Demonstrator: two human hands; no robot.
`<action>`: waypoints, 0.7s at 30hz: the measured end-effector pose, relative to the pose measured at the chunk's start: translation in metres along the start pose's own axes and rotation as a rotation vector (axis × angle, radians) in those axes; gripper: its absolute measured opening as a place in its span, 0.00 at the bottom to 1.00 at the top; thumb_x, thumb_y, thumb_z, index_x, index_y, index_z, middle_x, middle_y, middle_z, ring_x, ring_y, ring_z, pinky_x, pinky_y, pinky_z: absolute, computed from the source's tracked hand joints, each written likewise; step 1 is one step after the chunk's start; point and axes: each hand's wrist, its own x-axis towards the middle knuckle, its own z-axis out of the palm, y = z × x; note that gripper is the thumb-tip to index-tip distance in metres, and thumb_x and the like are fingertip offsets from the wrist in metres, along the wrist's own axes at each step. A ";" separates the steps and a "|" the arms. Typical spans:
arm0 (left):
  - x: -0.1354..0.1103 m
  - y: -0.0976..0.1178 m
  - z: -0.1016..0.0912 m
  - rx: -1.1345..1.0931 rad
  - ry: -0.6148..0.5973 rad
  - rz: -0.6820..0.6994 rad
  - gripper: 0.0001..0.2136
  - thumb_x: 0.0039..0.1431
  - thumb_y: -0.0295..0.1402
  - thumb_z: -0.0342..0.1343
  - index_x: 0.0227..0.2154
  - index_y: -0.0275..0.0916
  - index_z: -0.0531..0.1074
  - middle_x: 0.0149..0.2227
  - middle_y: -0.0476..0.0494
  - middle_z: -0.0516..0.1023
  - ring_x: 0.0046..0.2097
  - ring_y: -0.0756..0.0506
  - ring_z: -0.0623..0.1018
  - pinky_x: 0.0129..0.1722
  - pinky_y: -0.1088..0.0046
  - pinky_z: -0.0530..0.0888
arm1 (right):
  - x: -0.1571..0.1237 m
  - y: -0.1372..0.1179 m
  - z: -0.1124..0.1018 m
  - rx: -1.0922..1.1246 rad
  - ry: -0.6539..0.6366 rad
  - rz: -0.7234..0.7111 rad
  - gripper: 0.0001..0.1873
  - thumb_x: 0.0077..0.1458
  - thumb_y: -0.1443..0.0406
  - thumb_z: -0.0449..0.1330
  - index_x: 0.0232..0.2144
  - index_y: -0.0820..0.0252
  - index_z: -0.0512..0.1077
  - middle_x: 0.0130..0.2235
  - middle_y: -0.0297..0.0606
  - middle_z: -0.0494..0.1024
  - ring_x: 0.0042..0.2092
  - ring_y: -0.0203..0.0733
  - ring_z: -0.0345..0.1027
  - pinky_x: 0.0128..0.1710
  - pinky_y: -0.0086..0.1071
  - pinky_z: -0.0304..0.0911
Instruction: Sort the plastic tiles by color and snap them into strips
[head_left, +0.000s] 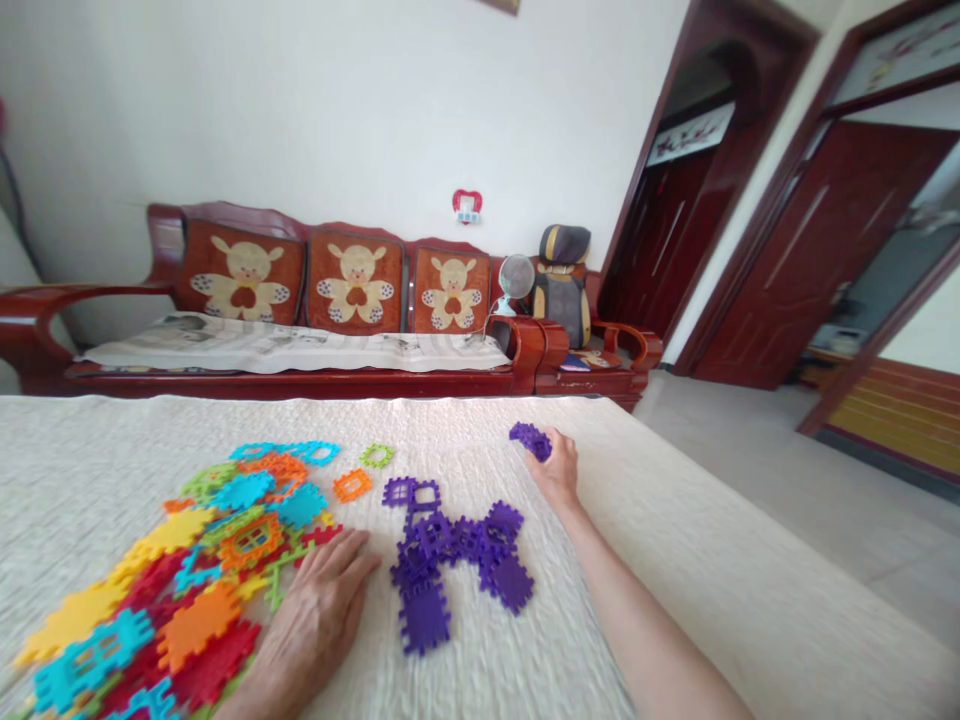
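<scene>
My right hand (556,468) is stretched out to the far right of the table, its fingers closed around purple interlocking tiles (529,438); how many are held I cannot tell. My left hand (324,602) lies palm down with fingers extended, resting at the right edge of a heap of mixed-colour interlocking tiles (201,622). Between my hands is a cluster of purple interlocking tiles (426,616), some solid squares and some window-shaped frames, overlapping one another. A green ring-shaped tile (366,460) and an orange frame tile (339,488) lie apart from the heap.
A pale textured cloth (480,680) covers the table. Beyond its far edge stands a wooden sofa (375,384) with bear cushions (355,318). A small fan (504,306) stands near the sofa's right arm. An open brown door (817,262) is at the right.
</scene>
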 end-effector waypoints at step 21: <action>-0.001 -0.002 0.000 0.038 -0.018 0.022 0.15 0.59 0.28 0.49 0.45 0.46 0.74 0.51 0.41 0.74 0.53 0.39 0.73 0.50 0.56 0.74 | 0.007 0.035 0.009 -0.097 -0.077 0.063 0.28 0.44 0.63 0.57 0.51 0.58 0.66 0.47 0.45 0.69 0.50 0.51 0.64 0.52 0.45 0.60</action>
